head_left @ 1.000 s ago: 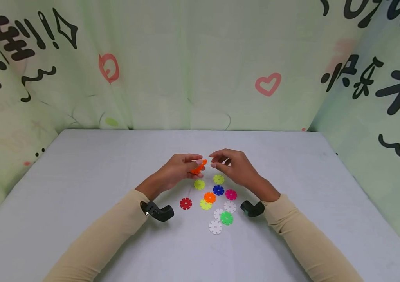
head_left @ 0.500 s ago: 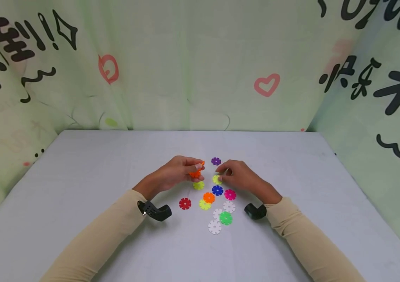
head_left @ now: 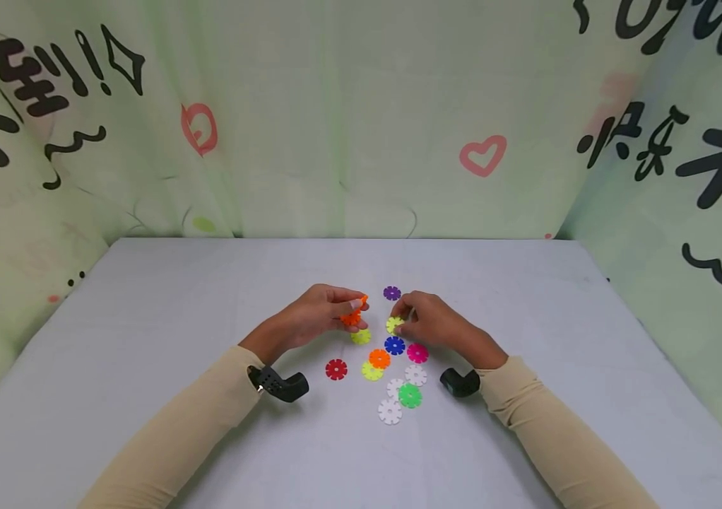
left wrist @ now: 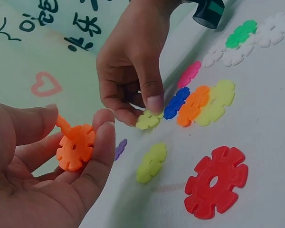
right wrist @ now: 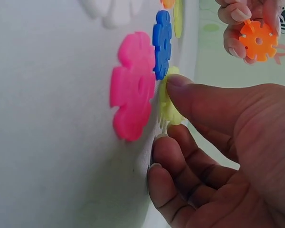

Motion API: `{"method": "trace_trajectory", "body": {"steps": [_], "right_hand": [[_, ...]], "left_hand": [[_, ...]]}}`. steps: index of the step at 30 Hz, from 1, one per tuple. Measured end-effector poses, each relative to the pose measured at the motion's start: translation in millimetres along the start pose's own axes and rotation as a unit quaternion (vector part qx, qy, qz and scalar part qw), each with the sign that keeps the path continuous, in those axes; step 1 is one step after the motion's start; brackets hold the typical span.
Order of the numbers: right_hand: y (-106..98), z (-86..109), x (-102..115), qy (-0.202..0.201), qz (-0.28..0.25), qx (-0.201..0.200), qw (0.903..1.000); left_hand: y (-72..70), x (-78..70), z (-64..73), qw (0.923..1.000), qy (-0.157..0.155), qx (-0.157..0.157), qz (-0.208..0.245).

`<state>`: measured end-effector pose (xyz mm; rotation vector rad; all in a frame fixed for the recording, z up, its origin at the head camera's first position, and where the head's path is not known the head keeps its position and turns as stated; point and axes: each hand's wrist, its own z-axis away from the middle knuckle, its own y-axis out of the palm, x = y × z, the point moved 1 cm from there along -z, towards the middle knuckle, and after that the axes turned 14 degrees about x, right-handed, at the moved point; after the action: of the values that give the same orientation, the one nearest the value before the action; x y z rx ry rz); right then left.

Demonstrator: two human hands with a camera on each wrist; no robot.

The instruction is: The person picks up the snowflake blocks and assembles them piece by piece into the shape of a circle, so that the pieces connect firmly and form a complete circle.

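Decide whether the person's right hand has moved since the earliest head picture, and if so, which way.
Yes: judged against the blue notched disc, the right hand has moved toward the person, coming closer to that disc.

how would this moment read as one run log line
left hand: holds orange pieces | right hand: pinches yellow disc beside blue disc | red disc: on table

Beige slvs (head_left: pixel 173 430), blk wrist cams (head_left: pixel 289 387) (strapped).

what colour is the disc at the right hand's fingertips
The disc is a greenish yellow, clearest in the left wrist view.
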<state>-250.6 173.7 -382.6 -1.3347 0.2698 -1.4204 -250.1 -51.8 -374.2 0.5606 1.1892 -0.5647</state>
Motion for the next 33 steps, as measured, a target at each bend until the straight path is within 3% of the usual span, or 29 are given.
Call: {"method": "trace_trajectory", "body": {"steps": [13,21,29,33], "right_hand": [[1.7,1.7,0.3,-0.065,-0.011,-0.042,0.9969],[-8.0,3.6,2.9,-0.080,-0.025,-0.106,0.9909],[-12.4,5.0,8.7,-0.117,-0.055,-0.132,0.9828],[-13.2,6.2,10.4,-0.117,-0.072,-0.138,0.9808]], "left_hand": [[2.5,4.1,-0.5,0.9996,0.015,0.022,0.013],[0.8,3.2,-2.0,0.9997,0.014,-0.004,-0.020],[2.4,1.6,-1.2,0.9993,0.005,-0.018,-0.033],[4.2,1.8,-2.3,0.9987,0.003,-0.019,-0.046]]}}
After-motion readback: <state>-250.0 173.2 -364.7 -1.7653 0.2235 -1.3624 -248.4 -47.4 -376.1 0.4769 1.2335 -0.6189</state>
